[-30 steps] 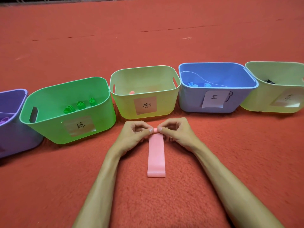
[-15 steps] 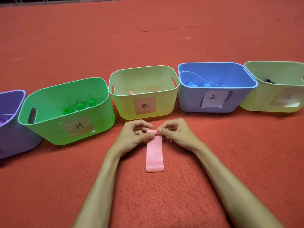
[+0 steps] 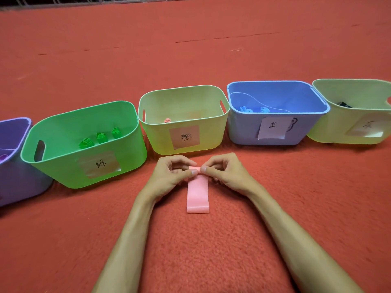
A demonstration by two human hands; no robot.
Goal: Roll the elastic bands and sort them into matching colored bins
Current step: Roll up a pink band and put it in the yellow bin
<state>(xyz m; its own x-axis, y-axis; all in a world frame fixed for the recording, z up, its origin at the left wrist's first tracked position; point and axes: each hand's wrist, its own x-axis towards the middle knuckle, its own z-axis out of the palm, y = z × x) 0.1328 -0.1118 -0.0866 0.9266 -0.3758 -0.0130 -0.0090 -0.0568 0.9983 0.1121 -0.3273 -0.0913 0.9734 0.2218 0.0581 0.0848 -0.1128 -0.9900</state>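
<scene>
Pink band [image 3: 197, 194] is shorter than before, more rolled up; left hand [image 3: 171, 176] and right hand [image 3: 227, 173] both pinch its rolled far end on carpet [image 3: 211, 250].

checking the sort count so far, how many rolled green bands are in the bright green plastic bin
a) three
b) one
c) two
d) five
a: three rolled green elastic bands stand side by side inside the bright green plastic bin.
</scene>
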